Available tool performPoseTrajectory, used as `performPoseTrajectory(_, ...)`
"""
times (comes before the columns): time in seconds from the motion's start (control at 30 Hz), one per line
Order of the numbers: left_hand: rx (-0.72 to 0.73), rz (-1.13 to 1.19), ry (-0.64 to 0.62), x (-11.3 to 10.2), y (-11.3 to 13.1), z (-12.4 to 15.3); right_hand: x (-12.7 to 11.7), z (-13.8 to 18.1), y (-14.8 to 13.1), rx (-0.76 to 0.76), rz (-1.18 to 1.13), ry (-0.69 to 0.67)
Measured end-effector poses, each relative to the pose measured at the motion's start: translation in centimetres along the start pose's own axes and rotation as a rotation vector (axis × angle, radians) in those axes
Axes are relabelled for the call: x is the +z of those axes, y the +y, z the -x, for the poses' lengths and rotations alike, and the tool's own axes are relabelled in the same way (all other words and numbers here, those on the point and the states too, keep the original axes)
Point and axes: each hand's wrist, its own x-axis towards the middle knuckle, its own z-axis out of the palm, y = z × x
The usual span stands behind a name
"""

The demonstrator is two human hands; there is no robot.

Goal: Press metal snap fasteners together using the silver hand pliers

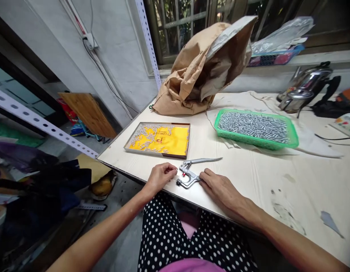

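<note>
Snap-fastener pliers (189,180) lie flat near the table's front edge. They have a grey metal body, a C-shaped jaw with a red tip, a spring, and an upper handle swung wide from the lower one. My right hand (220,187) rests on the table with its fingers closed around the end of the lower handle. Just left of the jaw, my left hand (163,175) is pinched at the fingertips; whatever is between them is too small to make out. Beyond it sits a shallow tray (175,155) with a yellow printed bottom and scattered small metal pieces.
A green plastic basket (254,142) full of small metal pieces stands on cloth at the right. Behind are a crumpled brown paper bag (186,83) and metal kettles (308,81). A perforated metal post (148,37) rises at the table's far left corner.
</note>
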Motion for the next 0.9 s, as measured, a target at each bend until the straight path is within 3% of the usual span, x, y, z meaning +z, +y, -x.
performPoseTrajectory(0.13,0.019,-0.028,0.079,1.1,-1.1,0.5,0.5,0.2,0.4,-0.055,-0.006,0.023)
performPoseTrajectory(0.27,0.128,-0.098,0.295,2.1,-2.4,0.1,1.2,0.5,1.2,-0.096,-0.022,0.067)
performPoseTrajectory(0.43,0.11,-0.144,0.485,2.6,-3.6,0.0,1.7,0.5,1.6,-0.133,-0.069,0.093)
performPoseTrajectory(0.67,0.165,-0.204,0.514,3.0,-3.7,0.1,1.7,0.3,1.5,-0.112,-0.058,0.095)
performPoseTrajectory(0.9,0.186,-0.159,0.491,3.1,-4.0,-0.4,0.1,0.0,0.9,-0.089,-0.023,0.016)
